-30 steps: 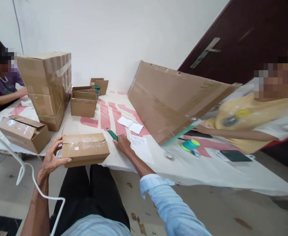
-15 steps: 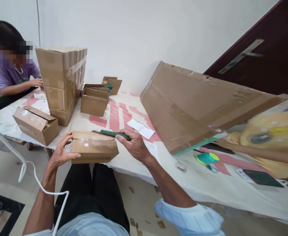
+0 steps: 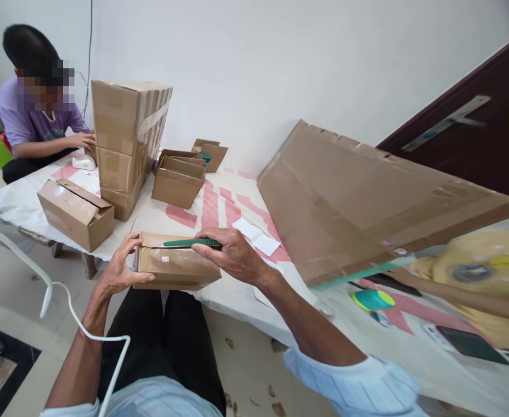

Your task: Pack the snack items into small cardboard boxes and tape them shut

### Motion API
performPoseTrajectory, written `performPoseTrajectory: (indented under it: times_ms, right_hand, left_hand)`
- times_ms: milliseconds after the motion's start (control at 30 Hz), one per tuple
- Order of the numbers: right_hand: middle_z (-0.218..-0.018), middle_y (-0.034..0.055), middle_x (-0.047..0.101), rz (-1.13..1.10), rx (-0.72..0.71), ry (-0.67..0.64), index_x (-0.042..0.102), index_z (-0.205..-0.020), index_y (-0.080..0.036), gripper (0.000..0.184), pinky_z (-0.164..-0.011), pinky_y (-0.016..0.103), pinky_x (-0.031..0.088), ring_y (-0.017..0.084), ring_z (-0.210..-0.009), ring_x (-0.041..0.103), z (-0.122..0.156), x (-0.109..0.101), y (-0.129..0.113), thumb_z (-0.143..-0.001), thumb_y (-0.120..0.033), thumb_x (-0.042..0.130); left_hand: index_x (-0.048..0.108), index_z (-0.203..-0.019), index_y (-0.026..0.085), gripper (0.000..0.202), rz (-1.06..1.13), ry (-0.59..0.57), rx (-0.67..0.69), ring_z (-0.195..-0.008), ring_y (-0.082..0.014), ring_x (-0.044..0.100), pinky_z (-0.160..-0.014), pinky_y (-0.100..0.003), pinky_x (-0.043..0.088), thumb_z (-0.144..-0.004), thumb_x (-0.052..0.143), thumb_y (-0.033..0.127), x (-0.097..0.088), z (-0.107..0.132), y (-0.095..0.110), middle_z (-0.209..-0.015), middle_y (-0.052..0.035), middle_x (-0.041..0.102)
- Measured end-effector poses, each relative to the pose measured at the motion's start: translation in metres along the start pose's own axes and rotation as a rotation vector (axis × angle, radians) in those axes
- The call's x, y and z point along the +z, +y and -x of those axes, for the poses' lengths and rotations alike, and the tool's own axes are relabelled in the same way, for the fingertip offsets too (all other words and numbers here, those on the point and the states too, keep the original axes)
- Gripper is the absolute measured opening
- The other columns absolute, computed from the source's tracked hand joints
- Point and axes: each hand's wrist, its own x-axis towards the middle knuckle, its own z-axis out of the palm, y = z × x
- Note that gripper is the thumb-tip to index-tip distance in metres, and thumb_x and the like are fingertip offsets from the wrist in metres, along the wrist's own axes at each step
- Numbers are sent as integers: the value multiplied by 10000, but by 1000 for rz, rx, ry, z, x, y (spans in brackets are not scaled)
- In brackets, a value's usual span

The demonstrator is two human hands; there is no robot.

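Note:
A small taped cardboard box [image 3: 180, 277] with a pinkish mark on its near side sits at the table's front edge, above my lap. My left hand [image 3: 121, 267] grips its left end, thumb on the near side and fingers over the top. A green box cutter [image 3: 185, 242] is held in my right hand [image 3: 232, 255]. The cutter lies lengthwise along the box's top seam, its dark edge against the cardboard. Whether the blade has gone into the seam I cannot tell.
A tall taped carton stack [image 3: 126, 145], an open-flapped box [image 3: 76, 214] and open boxes [image 3: 178, 182] stand on the cloth-covered table. A large cardboard sheet [image 3: 367, 202] leans at right. Folded paper [image 3: 256, 236], a tape roll [image 3: 373, 299] and a phone [image 3: 471, 343] lie there. Two people sit nearby.
The box cutter has come down from above the box's right end and moved left along the top seam. My left hand keeps its hold. The view has shifted slightly.

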Motion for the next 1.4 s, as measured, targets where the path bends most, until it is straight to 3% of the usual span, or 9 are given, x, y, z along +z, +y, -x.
performPoseTrajectory:
  times_ms: [300, 667, 767, 900, 1000, 1067, 1133, 1333, 1400]
  right_hand:
    - [-875, 58, 772, 276, -108, -68, 765, -949, -203, 236, -692, 286, 432, 180, -766, 670, -11, -3, -8, -1036, -357, 608]
    - [-834, 60, 730, 588, -179, -257, 742, -928, -187, 270, -648, 295, 296, 184, -789, 636, -38, -8, -14, -1070, -377, 613]
    - [-839, 74, 741, 667, -124, -277, 753, -896, -193, 305, -647, 300, 305, 199, -801, 651, -31, -23, 2, -1059, -420, 631]
    - [-915, 66, 795, 619, -14, -252, 788, -918, -242, 303, -670, 314, 384, 218, -810, 684, 2, -68, 33, -1054, -434, 597]
    - [-915, 58, 802, 476, 59, -102, 810, -955, -261, 331, -684, 339, 442, 226, -768, 682, 33, -100, 56, -1027, -511, 606]
    - [-912, 58, 792, 374, 132, 50, 810, -1009, -254, 361, -701, 347, 480, 229, -765, 679, 52, -102, 75, -1024, -537, 587]
    - [-1000, 71, 790, 284, 188, 174, 788, -1103, -244, 374, -782, 367, 528, 250, -870, 698, 69, -80, 99, -1039, -513, 535]
    - [-1033, 135, 744, 215, 478, 415, 712, -1080, -216, 418, -843, 439, 566, 299, -927, 683, 98, 59, 177, -992, -537, 458]
    - [-1053, 139, 733, 166, 469, 444, 710, -1090, -219, 450, -909, 467, 573, 312, -1004, 684, 96, 85, 188, -990, -572, 449]
  left_hand:
    - [656, -1333, 224, 752, -9, -9, 1, -1505, -405, 512, -1150, -555, 512, -680, 972, 426, 1, 1, 0, -1628, -209, 495]
    - [652, -1331, 237, 737, -32, -19, -12, -1513, -406, 496, -1142, -553, 527, -699, 955, 466, -2, -2, -5, -1623, -178, 487]
    - [638, -1345, 230, 785, -61, 17, -27, -1502, -412, 501, -1124, -555, 541, -681, 961, 497, -7, -2, -9, -1604, -185, 487]
    - [625, -1386, 239, 825, -105, 12, -21, -1487, -402, 513, -1126, -546, 548, -680, 960, 504, -15, -1, -8, -1600, -174, 479]
    - [593, -1460, 273, 852, -118, -29, -13, -1511, -397, 489, -1140, -547, 543, -715, 935, 502, -17, -5, -5, -1622, -158, 466]
    - [556, -1520, 288, 914, -122, -45, -14, -1520, -404, 475, -1141, -554, 545, -718, 928, 517, -18, -9, -3, -1628, -156, 457]
    - [517, -1567, 294, 975, -127, -70, -15, -1521, -411, 470, -1143, -560, 545, -714, 928, 524, -19, -14, -2, -1631, -156, 448]
    - [393, -1665, 314, 1127, -153, -118, -22, -1533, -431, 449, -1157, -594, 530, -688, 941, 434, -22, -23, -7, -1694, -154, 388]
    - [379, -1676, 309, 1148, -154, -118, -35, -1534, -438, 447, -1161, -599, 527, -685, 943, 438, -23, -24, -8, -1702, -156, 386]
